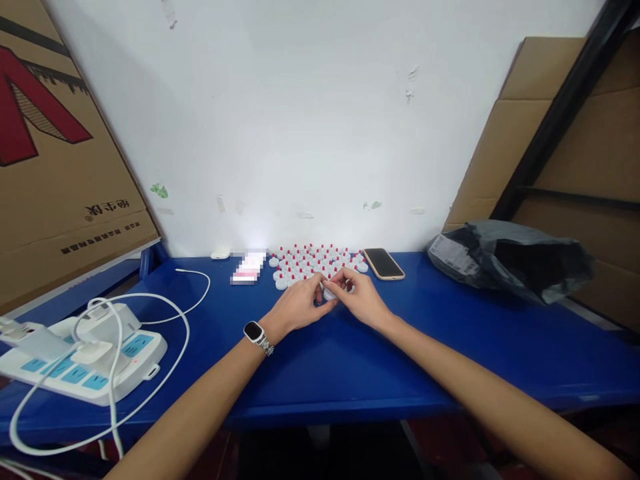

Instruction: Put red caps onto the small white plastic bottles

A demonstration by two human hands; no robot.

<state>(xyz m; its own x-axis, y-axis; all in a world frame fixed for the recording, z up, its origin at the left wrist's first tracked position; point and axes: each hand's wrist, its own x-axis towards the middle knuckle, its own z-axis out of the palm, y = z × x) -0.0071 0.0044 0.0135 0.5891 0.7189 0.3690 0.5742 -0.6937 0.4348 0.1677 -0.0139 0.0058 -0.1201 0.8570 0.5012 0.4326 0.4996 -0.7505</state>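
Many small white round caps with red tips (300,257) stand upright in close rows on the blue table by the wall. At their near edge, one white cap (329,294) sits between my two hands, partly hidden by the fingers. My left hand (300,301), with a watch (254,331) and a bracelet at the wrist, curls its thumb and fingers around the cap's left side. From the right, my right hand (364,297) pinches at the top of the same cap, fingertips pressed together. The fingers cover its red tip.
A phone (384,264) lies right of the caps, with a grey plastic bag (515,260) farther right. On the left are a white power strip (145,350) with looping cables, a white case (220,253) and a large cardboard box (65,167). The blue table (320,373) ends near me.
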